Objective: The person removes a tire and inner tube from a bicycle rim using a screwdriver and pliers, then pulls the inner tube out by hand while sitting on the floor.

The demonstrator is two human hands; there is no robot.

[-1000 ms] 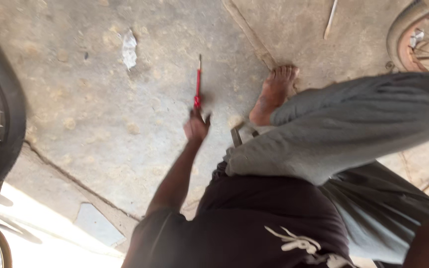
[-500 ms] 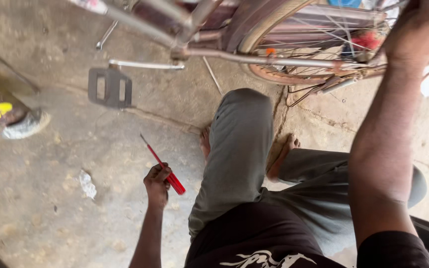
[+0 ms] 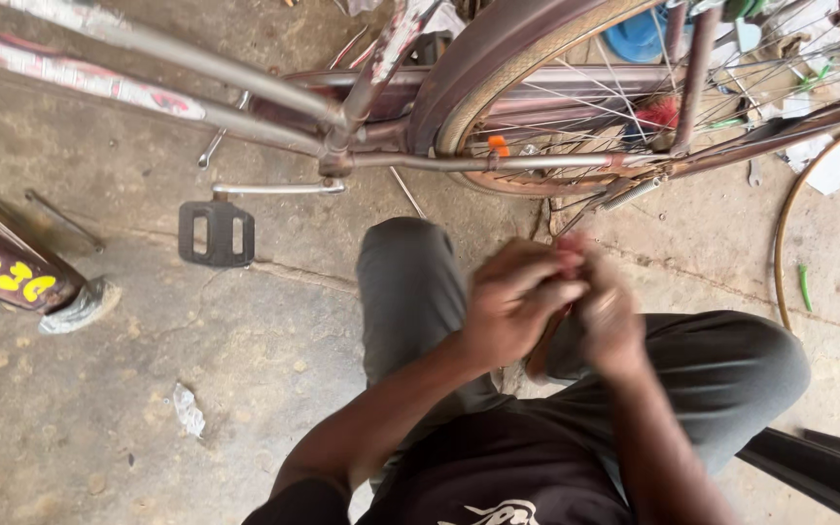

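My left hand [image 3: 515, 303] and my right hand [image 3: 607, 316] meet in front of me, above my bent knees in grey trousers [image 3: 410, 292]. Both are blurred by motion. My left hand is closed on a red-handled screwdriver [image 3: 570, 243], of which only a reddish tip shows above the fingers. My right hand's fingers curl against the left; whether they grip the tool is unclear. Just beyond the hands stands a worn bicycle, its frame [image 3: 342, 122] and rear wheel [image 3: 527, 107] close by.
A black pedal [image 3: 216, 233] on its crank hangs at left. A spanner [image 3: 214, 146] lies under the frame. Another bike's tube with yellow lettering [image 3: 2, 267] rests at far left, a loose rim [image 3: 780, 233] at right, a black tyre [image 3: 819, 467] at lower right.
My left hand lifted the red-handled screwdriver off the concrete floor and brought it up in front of me. My right hand came down off the bicycle wheel to join it.
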